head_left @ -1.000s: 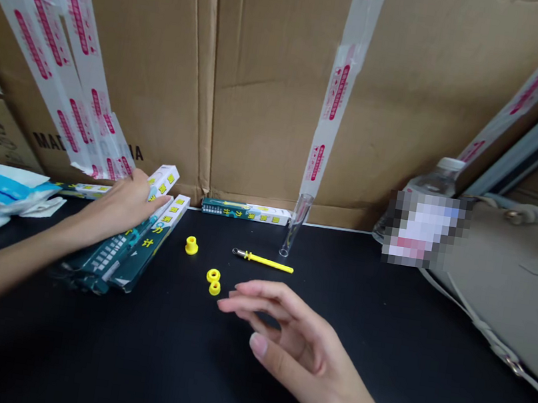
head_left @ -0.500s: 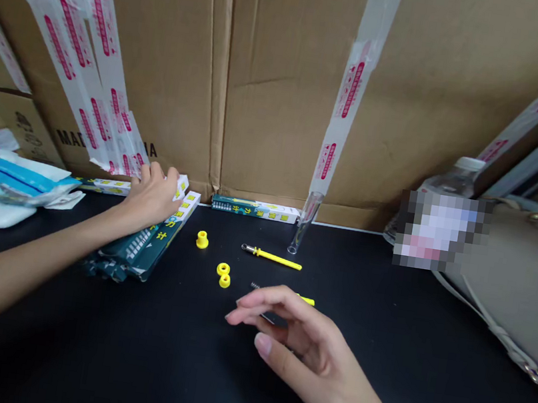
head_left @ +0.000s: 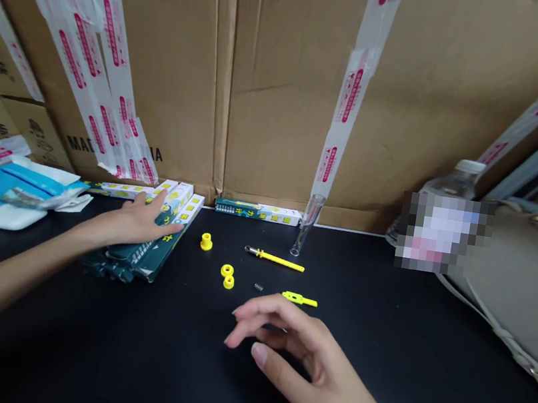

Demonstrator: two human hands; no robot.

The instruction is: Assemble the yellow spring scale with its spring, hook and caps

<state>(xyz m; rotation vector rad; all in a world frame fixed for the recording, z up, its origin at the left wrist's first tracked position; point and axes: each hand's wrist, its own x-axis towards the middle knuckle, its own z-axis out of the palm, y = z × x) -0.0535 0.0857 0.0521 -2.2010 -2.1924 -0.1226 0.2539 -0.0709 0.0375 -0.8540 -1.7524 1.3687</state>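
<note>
I get soft, dim light, direction unclear. Faint shadow on black tabletop (head_left: 166, 348) towards six o'clock. Two o'clock corner darkened. Mosaic blocks mask much of the bottle (head_left: 458, 183) at three. Wide-angle stretch along edges.

Head-worn view, looking forward and down across a black tabletop (head_left: 165, 354)
It looks from above the near side, close in: the left hand (head_left: 139, 219) enters from the lower left, the right hand (head_left: 292, 350) from the bottom edge, right of centre. A cardboard box (head_left: 280, 129) faces the lens, filling most of the upper half; the tabletop fills most below.
</note>
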